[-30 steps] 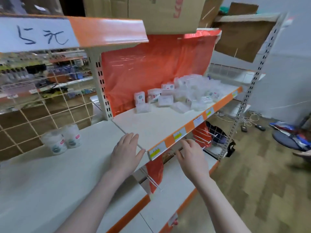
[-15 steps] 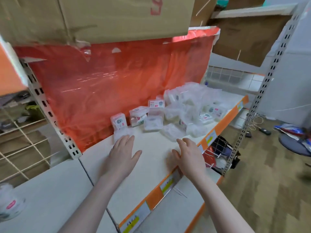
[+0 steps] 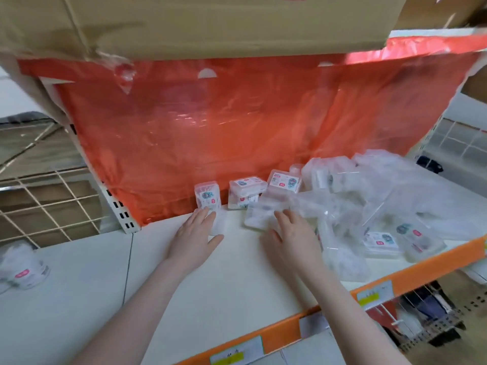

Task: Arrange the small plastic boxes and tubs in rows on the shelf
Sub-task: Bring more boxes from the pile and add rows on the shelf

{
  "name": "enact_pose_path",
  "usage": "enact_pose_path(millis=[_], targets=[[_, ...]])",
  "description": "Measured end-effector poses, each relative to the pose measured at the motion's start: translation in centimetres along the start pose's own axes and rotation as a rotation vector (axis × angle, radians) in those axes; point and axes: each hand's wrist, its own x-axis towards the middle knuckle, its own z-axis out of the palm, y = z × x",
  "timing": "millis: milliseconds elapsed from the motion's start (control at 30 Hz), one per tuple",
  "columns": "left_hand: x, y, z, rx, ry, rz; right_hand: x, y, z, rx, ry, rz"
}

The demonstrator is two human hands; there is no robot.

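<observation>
Clear box under left hand fingertips

The shelf is white, with an orange front edge carrying white price tags marked in yellow. Behind it hangs a glossy orange-red plastic sheet, under a plain brown cardboard box. The small boxes are clear to cloudy white plastic — 3 at the back, such as the upright box, show white labels with teal pictures and small pink-red patches. The tub at far left is cloudy white with a pink label.
</observation>
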Motion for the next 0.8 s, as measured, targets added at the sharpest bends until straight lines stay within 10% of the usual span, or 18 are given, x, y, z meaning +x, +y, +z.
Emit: enact_pose_path(millis=[800], targets=[[-9.0, 1.5, -0.9, 0.205, 0.048, -0.182, 3.2, -0.8, 2.2, -0.019, -0.201, -0.321]])
